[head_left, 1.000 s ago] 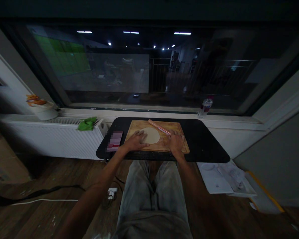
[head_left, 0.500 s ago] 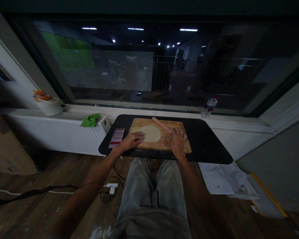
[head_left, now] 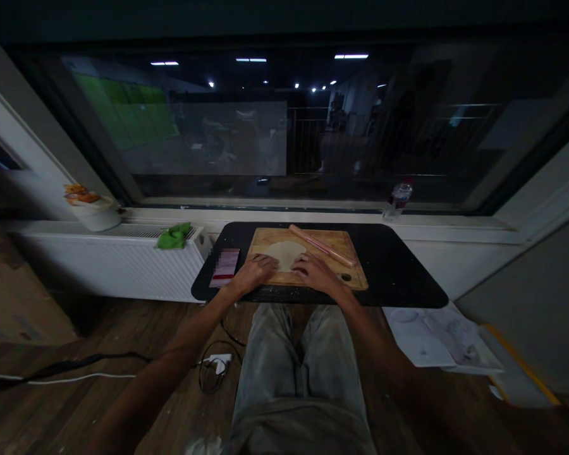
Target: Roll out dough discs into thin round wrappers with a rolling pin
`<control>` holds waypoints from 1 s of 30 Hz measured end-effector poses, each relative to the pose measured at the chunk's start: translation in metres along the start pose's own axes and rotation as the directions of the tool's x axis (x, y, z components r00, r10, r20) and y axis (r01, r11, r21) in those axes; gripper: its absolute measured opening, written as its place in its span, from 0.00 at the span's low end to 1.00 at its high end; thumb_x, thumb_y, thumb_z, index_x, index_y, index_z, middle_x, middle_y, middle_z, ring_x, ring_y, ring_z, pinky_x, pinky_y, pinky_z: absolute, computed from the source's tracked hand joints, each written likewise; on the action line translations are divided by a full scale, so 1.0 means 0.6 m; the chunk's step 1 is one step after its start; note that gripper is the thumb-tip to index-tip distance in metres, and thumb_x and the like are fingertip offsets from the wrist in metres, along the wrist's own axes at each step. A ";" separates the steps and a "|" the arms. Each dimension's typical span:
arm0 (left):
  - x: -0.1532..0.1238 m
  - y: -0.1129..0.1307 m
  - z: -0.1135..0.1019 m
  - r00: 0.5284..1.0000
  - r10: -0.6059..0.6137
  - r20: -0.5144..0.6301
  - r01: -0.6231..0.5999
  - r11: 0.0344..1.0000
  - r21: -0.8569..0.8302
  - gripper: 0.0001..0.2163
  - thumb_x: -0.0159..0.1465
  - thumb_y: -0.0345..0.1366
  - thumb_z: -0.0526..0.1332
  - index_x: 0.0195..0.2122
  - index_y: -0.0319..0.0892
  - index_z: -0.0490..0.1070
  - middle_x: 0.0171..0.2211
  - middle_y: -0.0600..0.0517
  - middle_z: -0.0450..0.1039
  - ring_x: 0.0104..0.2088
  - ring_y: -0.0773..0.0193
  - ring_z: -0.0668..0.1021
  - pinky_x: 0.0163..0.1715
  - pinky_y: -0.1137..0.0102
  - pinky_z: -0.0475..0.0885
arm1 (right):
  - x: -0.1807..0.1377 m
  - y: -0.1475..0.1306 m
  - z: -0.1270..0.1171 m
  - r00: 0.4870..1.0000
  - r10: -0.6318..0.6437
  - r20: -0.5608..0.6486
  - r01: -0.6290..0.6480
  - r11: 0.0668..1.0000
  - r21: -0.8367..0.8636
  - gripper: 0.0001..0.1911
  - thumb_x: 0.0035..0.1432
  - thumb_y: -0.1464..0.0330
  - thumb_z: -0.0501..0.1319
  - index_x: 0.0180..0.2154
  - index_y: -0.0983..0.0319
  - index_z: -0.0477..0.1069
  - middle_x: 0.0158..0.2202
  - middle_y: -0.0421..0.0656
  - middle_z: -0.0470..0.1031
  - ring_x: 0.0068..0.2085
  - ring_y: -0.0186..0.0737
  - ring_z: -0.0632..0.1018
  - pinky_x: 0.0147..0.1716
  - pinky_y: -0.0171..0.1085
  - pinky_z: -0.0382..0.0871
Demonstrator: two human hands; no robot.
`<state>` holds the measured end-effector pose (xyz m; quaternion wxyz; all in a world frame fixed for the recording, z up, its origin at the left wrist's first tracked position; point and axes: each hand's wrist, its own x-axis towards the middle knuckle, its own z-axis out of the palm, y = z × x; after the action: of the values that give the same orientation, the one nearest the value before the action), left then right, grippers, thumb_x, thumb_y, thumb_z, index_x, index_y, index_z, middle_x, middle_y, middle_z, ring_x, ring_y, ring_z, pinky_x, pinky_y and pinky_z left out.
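Observation:
A thin, pale sheet of rolled dough (head_left: 287, 253) lies on a wooden cutting board (head_left: 267, 236). My left hand (head_left: 256, 272) is at the near left edge of the dough, its fingers bent and closed on it. At the near right edge, my right hand (head_left: 314, 273) has its fingers curled onto the dough too; the thumbs are partly hidden. A light wooden rolling pin (head_left: 323, 246) rests slantwise across the right part of the board, untouched by either hand. Beside my left hand, a phone (head_left: 225, 268) with its screen lit lies on the black tabletop (head_left: 393, 272).
On the sill at the right stands a water bottle (head_left: 398, 198). A green cloth (head_left: 174, 236) hangs over the white radiator (head_left: 123, 265), with a white pot (head_left: 98, 215) farther left. Cables and a white plug (head_left: 219, 362) lie on the floor, and a cardboard box (head_left: 19, 284) stands at the left.
My right hand has let go of the rolling pin and moved left to the dough's near edge. My left hand stays at the dough, its fingers now more bent. The view has shifted slightly.

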<state>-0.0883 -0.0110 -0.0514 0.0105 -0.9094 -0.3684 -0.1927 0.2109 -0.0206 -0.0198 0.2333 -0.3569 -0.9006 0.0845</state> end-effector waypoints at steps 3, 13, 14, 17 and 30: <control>0.001 0.007 0.004 0.999 -0.032 -0.016 0.032 0.999 0.020 0.14 0.80 0.30 0.59 0.61 0.44 0.81 0.61 0.44 0.86 0.62 0.52 0.83 0.66 0.53 0.75 | 0.008 -0.014 0.005 1.000 0.022 0.005 -0.022 1.000 -0.011 0.10 0.77 0.70 0.69 0.54 0.57 0.88 0.55 0.49 0.85 0.59 0.49 0.81 0.65 0.48 0.73; -0.009 -0.015 0.001 0.991 0.033 -0.128 -0.049 0.991 -0.125 0.10 0.80 0.33 0.62 0.54 0.45 0.84 0.58 0.44 0.86 0.59 0.53 0.83 0.62 0.55 0.78 | 0.048 -0.070 0.044 0.996 0.082 0.031 -0.076 0.986 -0.148 0.09 0.79 0.70 0.68 0.54 0.57 0.85 0.52 0.47 0.85 0.59 0.47 0.80 0.61 0.44 0.73; -0.011 -0.017 0.000 0.990 0.042 -0.135 -0.060 0.990 -0.128 0.09 0.80 0.33 0.63 0.54 0.45 0.84 0.57 0.45 0.87 0.58 0.54 0.84 0.62 0.55 0.78 | 0.049 -0.071 0.045 0.997 0.063 0.037 -0.056 0.985 -0.166 0.09 0.79 0.71 0.67 0.54 0.58 0.85 0.52 0.47 0.85 0.59 0.47 0.80 0.61 0.44 0.73; -0.012 -0.018 0.000 0.988 0.051 -0.146 -0.063 0.995 -0.081 0.09 0.78 0.32 0.65 0.54 0.45 0.84 0.54 0.45 0.87 0.56 0.54 0.85 0.61 0.56 0.79 | 0.047 -0.074 0.045 0.999 0.036 0.015 -0.031 0.971 -0.239 0.10 0.79 0.73 0.65 0.54 0.59 0.84 0.55 0.49 0.84 0.60 0.48 0.81 0.63 0.45 0.74; 0.008 -0.012 0.012 0.954 0.130 -0.272 -0.097 0.987 0.131 0.07 0.77 0.29 0.63 0.48 0.44 0.81 0.47 0.44 0.85 0.48 0.54 0.85 0.53 0.58 0.83 | 0.056 -0.081 0.038 0.963 0.264 -0.043 -0.267 0.961 -0.066 0.14 0.82 0.60 0.64 0.58 0.53 0.87 0.56 0.47 0.85 0.59 0.47 0.83 0.61 0.41 0.76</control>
<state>-0.0876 -0.0013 -0.0571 0.1261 -0.8906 -0.3209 -0.2965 0.1493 -0.0327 -0.0121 0.2223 -0.4840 -0.8429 0.0767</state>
